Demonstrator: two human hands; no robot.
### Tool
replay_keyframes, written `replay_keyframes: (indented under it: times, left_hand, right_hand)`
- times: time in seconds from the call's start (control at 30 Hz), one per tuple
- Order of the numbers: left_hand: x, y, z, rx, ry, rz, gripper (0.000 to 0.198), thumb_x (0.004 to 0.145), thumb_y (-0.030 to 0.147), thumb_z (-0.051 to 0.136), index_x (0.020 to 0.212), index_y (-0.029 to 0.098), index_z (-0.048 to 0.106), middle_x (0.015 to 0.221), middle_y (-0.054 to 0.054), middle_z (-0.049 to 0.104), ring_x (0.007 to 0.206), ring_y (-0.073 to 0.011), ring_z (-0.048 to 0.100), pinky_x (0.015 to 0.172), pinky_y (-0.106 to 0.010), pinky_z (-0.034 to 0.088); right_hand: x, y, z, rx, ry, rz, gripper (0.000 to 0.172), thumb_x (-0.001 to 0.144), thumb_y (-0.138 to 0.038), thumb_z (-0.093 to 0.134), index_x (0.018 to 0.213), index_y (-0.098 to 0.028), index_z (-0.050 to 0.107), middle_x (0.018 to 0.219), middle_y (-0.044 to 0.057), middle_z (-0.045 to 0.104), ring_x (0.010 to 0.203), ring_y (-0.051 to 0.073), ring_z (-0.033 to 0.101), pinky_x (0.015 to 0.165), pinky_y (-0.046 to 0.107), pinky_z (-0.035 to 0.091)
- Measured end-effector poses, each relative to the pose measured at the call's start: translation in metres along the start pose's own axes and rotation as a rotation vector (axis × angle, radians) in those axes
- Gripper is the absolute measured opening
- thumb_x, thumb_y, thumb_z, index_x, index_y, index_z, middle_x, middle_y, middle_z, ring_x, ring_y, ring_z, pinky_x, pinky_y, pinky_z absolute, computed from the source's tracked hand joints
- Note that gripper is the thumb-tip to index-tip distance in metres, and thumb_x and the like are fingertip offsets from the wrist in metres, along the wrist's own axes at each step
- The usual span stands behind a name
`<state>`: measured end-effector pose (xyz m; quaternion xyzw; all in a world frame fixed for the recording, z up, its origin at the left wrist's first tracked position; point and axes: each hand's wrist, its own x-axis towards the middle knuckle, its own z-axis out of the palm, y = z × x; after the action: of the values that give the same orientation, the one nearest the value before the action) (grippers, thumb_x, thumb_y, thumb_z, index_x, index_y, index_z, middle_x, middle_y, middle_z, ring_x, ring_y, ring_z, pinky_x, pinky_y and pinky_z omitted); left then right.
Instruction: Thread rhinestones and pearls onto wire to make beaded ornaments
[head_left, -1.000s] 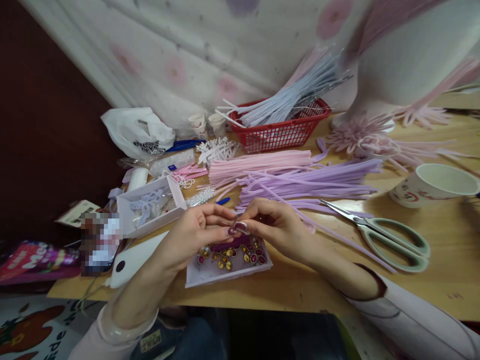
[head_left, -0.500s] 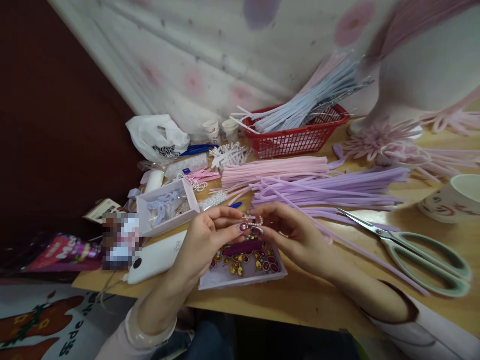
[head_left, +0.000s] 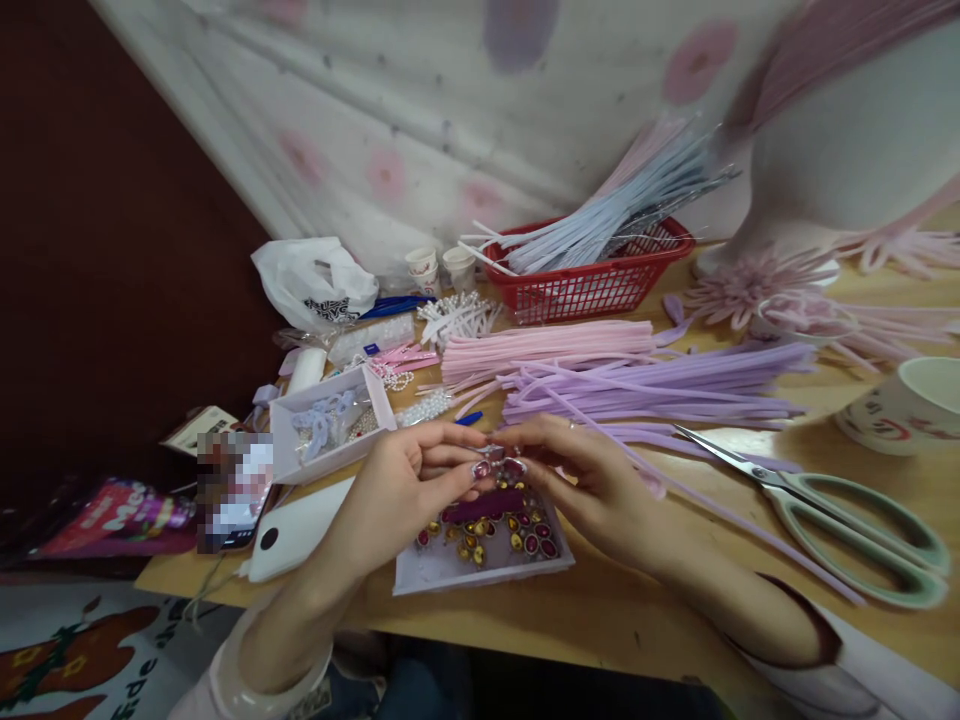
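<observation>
My left hand and my right hand meet above a shallow white box near the table's front edge. Fingertips of both hands are pinched on a small silvery beaded strand, mostly hidden behind the fingers. The nails carry shiny pink decoration. Beneath them, the box contains yellow and dark red gem pieces and a purple strip. A white power bank lies beside my left forearm. To the right of my right hand rest open scissors with pale green handles.
Purple pipe cleaners and pink ones lie behind the hands. Farther back stands a red basket of pale stems. A white box of trinkets and a phone are left; a paper cup is right.
The beaded loop that showed between my fingertips is now largely covered. My hands have drawn slightly closer together, and the view has shifted a little.
</observation>
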<state>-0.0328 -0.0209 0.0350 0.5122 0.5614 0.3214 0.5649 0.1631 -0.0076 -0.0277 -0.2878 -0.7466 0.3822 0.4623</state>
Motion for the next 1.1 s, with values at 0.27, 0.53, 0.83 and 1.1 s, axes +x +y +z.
replay_keyframes:
  times: [0.27,0.53,0.83,1.1]
  left_hand:
    - [0.02,0.053,-0.009,0.453,-0.209,-0.066,0.031,0.072,0.015,0.067,0.103,0.017,0.063,0.07,-0.003,0.078,0.063,-0.0183,0.072,0.057,-0.024,0.053]
    - [0.022,0.059,-0.007,0.588,-0.26,0.015,0.032,0.069,0.014,0.065,0.101,0.018,0.064,0.07,-0.005,0.077,0.058,-0.0199,0.07,0.047,-0.021,0.044]
    - [0.009,0.059,-0.002,0.763,-0.234,0.115,0.029,0.08,0.016,0.056,0.109,0.019,0.062,0.08,-0.004,0.076,0.069,-0.0199,0.07,0.059,-0.024,0.049]
    - [0.003,0.055,-0.003,0.823,-0.236,0.169,0.03,0.085,0.014,0.051,0.115,0.022,0.053,0.08,0.0,0.074,0.067,-0.0161,0.066,0.063,-0.024,0.046]
  right_hand:
    - [-0.003,0.006,0.006,0.098,0.047,0.127,0.027,0.094,-0.023,0.064,0.12,-0.021,0.066,0.101,0.006,0.073,0.085,0.017,0.069,0.073,0.029,0.055]
    - [-0.001,0.002,0.006,0.032,0.061,0.046,0.023,0.092,-0.017,0.065,0.115,-0.021,0.07,0.107,0.007,0.075,0.092,0.018,0.069,0.08,0.03,0.054]
    - [0.0,0.002,0.006,0.008,0.055,-0.023,0.022,0.093,-0.017,0.063,0.113,-0.018,0.07,0.104,0.007,0.076,0.088,0.017,0.07,0.078,0.029,0.054]
    - [-0.002,0.001,0.006,-0.016,0.033,-0.027,0.027,0.093,-0.018,0.063,0.12,-0.018,0.066,0.108,0.008,0.076,0.092,0.019,0.07,0.08,0.031,0.054]
